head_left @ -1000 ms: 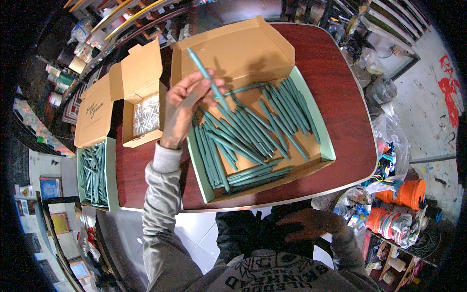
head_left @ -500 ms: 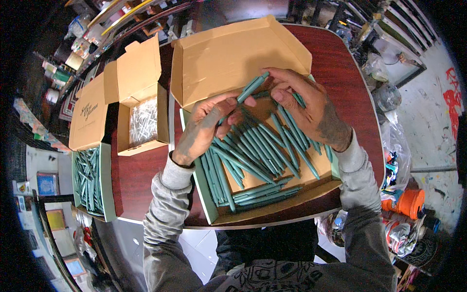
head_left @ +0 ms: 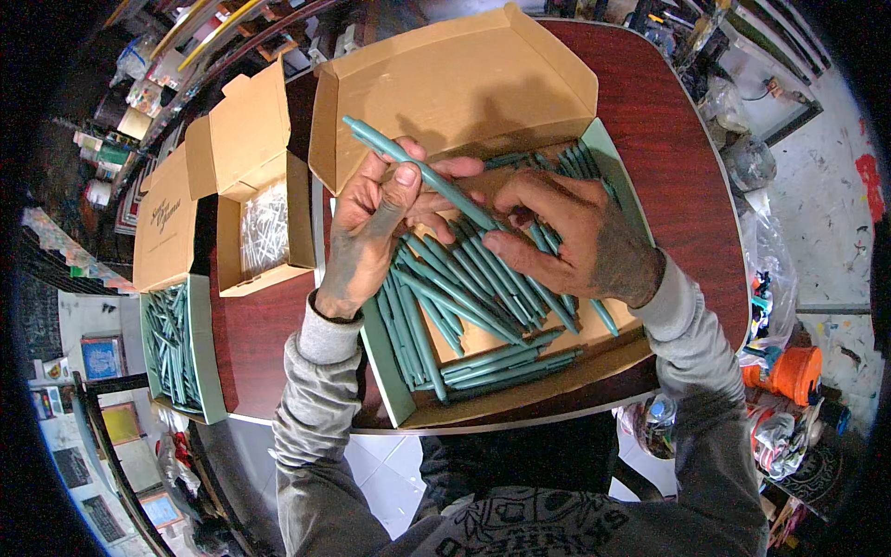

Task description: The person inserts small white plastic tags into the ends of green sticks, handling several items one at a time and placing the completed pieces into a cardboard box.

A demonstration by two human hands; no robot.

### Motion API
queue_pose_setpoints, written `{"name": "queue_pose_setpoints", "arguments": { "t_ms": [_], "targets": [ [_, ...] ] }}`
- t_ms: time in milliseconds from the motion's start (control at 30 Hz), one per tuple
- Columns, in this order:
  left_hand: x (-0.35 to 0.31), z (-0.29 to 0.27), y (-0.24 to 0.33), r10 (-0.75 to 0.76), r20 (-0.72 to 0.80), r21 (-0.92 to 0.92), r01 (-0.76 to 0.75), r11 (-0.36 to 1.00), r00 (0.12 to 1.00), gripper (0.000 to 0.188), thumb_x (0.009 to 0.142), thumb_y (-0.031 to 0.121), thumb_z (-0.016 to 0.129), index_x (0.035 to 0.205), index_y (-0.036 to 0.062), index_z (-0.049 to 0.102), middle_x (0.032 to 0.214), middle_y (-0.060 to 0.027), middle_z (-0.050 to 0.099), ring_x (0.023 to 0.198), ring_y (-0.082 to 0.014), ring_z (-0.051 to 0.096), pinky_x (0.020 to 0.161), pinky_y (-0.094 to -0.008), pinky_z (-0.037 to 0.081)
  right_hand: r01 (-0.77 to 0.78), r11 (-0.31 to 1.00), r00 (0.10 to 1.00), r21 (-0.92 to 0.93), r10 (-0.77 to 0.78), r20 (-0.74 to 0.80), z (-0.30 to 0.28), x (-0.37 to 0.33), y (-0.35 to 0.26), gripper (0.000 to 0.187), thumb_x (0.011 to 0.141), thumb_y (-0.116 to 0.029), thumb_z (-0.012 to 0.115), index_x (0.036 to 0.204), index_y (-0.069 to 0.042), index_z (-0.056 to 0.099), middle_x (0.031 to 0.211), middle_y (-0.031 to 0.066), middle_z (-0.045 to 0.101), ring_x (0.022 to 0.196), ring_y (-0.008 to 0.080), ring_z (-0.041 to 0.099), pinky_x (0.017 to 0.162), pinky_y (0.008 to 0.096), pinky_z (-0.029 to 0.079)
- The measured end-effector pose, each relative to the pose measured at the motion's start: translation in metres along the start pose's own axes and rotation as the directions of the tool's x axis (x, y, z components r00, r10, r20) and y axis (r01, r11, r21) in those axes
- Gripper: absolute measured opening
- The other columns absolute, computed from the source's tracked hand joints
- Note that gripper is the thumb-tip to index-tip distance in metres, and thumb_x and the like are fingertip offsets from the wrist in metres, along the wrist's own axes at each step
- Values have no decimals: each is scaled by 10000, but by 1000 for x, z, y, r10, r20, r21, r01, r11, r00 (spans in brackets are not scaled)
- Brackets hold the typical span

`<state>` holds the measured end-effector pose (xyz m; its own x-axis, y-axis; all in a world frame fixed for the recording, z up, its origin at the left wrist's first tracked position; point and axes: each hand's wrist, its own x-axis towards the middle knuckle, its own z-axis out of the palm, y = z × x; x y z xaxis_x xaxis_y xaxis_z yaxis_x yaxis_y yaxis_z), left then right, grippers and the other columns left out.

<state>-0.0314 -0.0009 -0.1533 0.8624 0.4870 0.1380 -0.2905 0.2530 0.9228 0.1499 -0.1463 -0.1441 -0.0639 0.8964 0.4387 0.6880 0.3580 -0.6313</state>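
A teal click pen (head_left: 449,189) is held above the open box, slanting from its clip end at upper left down to its tip at lower right. My left hand (head_left: 364,223) is closed round its upper part, with the thumb pressed on the barrel. At the lower end, my right hand (head_left: 587,230) pinches the tip between thumb and fingers. Many similar teal pens (head_left: 473,283) lie in the cardboard box (head_left: 392,388) below, mostly side by side, with several crosswise near its front wall. Both hands hide some of the pens behind them.
The box's lid (head_left: 455,88) stands open behind. To the left, a small carton (head_left: 306,209) holds thin white sticks, and a second box (head_left: 212,362) is filled with teal pieces. All rest on a dark red-brown table (head_left: 673,139). An orange container (head_left: 794,376) is beyond its right edge.
The pen has turned: its raised end pointed to the upper right and now points to the upper left. My right hand has moved down from the upper end to the lower end.
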Motion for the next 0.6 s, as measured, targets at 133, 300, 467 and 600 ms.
{"name": "queue_pose_setpoints", "arguments": {
  "t_ms": [133, 300, 467, 600],
  "targets": [
    [2, 4, 0, 37, -18, 12, -37, 999, 999, 214, 1026, 262, 443, 1170, 105, 433, 1168, -234, 614, 1026, -308, 659, 770, -327, 573, 89, 959, 990, -268, -115, -80, 9, -2, 4, 164, 891, -135, 656, 956, -8, 575, 903, 132, 638, 761, 261, 654, 640, 341, 497],
    [-2, 18, -4, 166, -46, -40, -168, 985, 985, 198, 1017, 230, 472, 1153, 93, 429, 1036, -191, 632, 1023, -307, 650, 863, -396, 556, 27, 999, 989, -21, -29, -143, 12, -3, -2, 144, 944, -128, 579, 984, 9, 561, 919, 162, 642, 753, 291, 653, 634, 350, 499],
    [-3, 22, 7, 186, 18, -77, -184, 980, 982, 223, 1010, 227, 493, 1162, 70, 448, 991, -168, 635, 909, -247, 664, 823, -367, 563, -400, 564, 917, 723, 257, 306, 7, -9, -17, 172, 983, -195, 549, 993, -26, 581, 767, 76, 590, 591, 121, 538, 530, 253, 427],
    [-3, 24, 15, 134, -92, 63, -128, 990, 987, 299, 995, 319, 498, 1187, 90, 475, 929, -125, 622, 801, -227, 636, 730, -332, 529, -379, 694, 925, 613, 284, 250, 5, -6, -16, 216, 1008, -209, 483, 984, -2, 539, 763, 34, 546, 599, 70, 462, 561, 220, 399]
  ]
}}
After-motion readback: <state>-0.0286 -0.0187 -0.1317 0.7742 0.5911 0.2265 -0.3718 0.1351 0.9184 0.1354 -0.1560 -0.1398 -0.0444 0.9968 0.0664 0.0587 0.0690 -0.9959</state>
